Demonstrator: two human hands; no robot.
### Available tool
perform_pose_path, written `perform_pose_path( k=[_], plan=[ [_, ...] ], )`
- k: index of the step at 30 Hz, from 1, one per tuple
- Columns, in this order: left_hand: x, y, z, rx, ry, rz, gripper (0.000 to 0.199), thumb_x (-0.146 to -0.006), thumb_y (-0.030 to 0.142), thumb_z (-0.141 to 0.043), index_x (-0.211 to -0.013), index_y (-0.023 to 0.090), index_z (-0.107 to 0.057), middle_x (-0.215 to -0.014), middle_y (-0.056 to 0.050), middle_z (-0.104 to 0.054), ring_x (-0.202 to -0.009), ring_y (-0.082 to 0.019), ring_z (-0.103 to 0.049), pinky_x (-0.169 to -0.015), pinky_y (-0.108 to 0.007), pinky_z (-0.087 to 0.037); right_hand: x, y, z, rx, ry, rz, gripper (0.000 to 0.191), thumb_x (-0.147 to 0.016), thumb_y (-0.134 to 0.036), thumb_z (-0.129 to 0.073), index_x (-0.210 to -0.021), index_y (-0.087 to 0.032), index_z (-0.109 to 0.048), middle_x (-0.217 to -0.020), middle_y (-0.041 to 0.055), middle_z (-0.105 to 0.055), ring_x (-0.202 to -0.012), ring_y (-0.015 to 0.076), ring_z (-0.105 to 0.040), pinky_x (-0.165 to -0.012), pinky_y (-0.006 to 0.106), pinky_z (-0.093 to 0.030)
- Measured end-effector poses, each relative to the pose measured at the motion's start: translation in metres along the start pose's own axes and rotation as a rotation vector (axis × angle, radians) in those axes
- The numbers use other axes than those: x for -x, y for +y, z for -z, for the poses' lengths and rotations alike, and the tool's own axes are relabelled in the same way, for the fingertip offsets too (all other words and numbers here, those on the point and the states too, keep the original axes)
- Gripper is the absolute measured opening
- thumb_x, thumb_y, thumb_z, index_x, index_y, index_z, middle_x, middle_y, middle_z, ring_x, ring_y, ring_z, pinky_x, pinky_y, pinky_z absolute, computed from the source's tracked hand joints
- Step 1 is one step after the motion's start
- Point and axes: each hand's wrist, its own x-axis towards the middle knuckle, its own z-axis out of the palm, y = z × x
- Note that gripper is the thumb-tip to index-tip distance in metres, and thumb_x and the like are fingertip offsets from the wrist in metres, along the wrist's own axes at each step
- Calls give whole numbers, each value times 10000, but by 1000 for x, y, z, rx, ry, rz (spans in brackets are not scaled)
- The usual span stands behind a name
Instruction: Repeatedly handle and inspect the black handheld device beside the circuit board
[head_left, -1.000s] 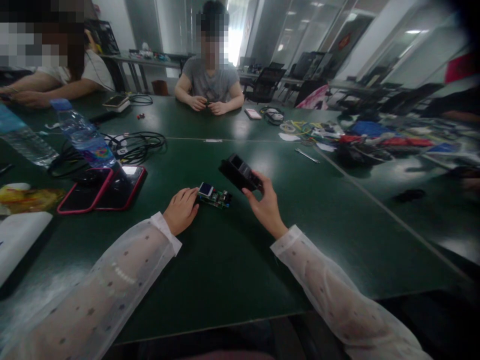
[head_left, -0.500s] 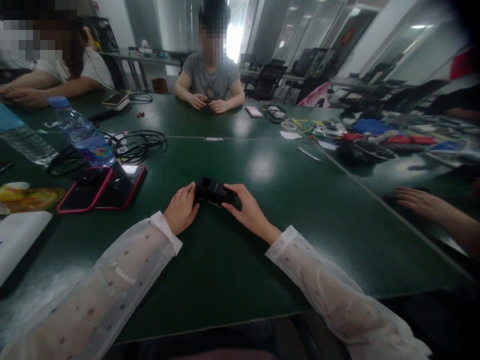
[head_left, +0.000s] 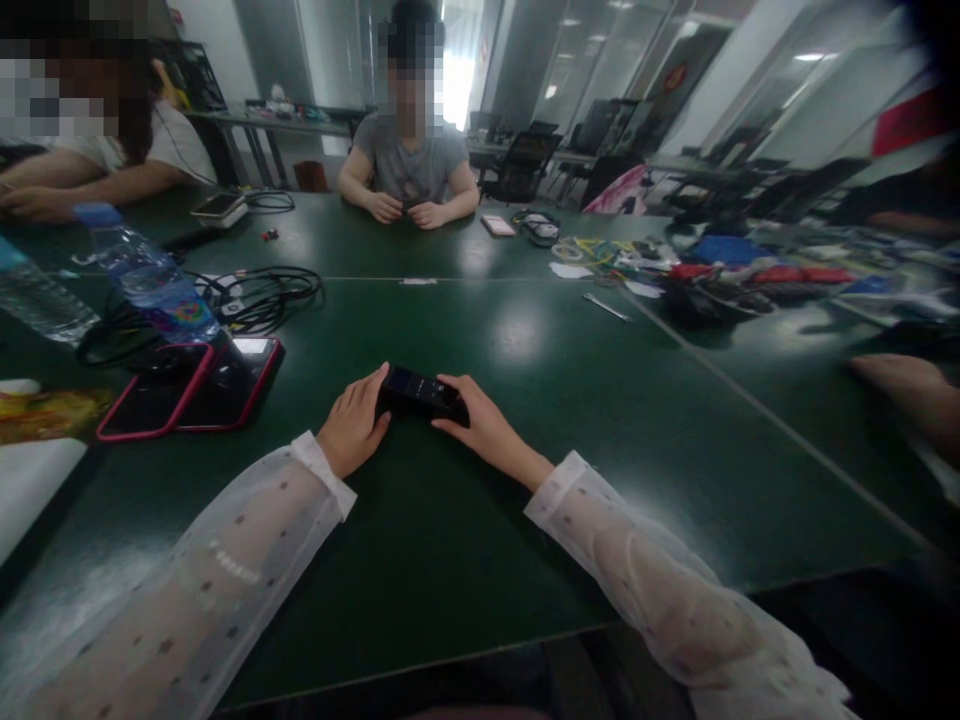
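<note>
A small black box-shaped device [head_left: 420,392], with a dark screen and small marks on its upper face, is held between my two hands at the middle of the green table [head_left: 450,520]. My left hand [head_left: 355,420] grips its left end, thumb on the near side and fingers along the far side. At the right end my right hand [head_left: 480,425] is closed round it, the thumb low on the near side and the index finger over the top. What kind of device it is, I cannot tell.
Left of my hands lie two red-edged phones [head_left: 232,385], a leaning water bottle [head_left: 150,275] and black cables [head_left: 277,290]. A wrench [head_left: 607,307] and heaped cables and tools [head_left: 720,265] lie to the right. One person [head_left: 411,165] sits opposite; other people's arms show left and right.
The device's upper face has turned slightly more toward me, with both hands still on it. The view has shifted a little, and the co-worker's hand at the right has moved.
</note>
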Motion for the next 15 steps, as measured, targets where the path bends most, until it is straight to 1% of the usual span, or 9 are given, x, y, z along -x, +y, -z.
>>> perform_pose_path(
  k=[3, 7, 11, 13, 15],
  plan=[
    [0, 0, 0, 1, -13, 13, 711, -918, 235, -444, -1512, 185, -58, -1407, -165, -429, -1286, -310, -425, -1025, -512, -399, 0, 0, 0, -9, -2, -12, 614, -821, -260, -681, -1354, -275, -379, -1212, 79, -530, -1116, 251, -565, -947, 490, -503],
    [1, 0, -1, -17, -15, 9, 710, -927, 252, -432, -1512, 183, -36, -1392, -168, -435, -1272, -312, -432, -1012, -512, -410, 0, 0, -1, -20, -3, -23, 621, -820, -265, -681, -1359, -283, -375, -1238, 79, -526, -1142, 254, -557, -958, 499, -498],
    [1, 0, -1, -49, -25, 12, 698, -938, 270, -412, -1505, 112, -38, -1383, -201, -436, -1282, -309, -418, -1025, -495, -401, 1, 0, -1, -6, 9, -33, 639, -817, -260, -686, -1370, -279, -367, -1266, 81, -528, -1159, 253, -553, -970, 488, -495],
    [1, 0, -2, -67, -39, 23, 664, -944, 283, -398, -1496, 82, -87, -1383, -212, -438, -1294, -311, -406, -1032, -493, -397, 1, 2, -2, 13, 21, -38, 638, -817, -268, -687, -1371, -274, -370, -1274, 85, -531, -1158, 258, -558, -966, 496, -497],
    [0, 1, -2, -88, -51, 24, 602, -951, 290, -383, -1477, 83, -175, -1401, -203, -429, -1303, -310, -396, -1044, -490, -389, 1, 4, -2, 31, 44, -42, 637, -816, -282, -688, -1370, -273, -373, -1275, 89, -534, -1150, 265, -564, -955, 505, -501]
  ],
)
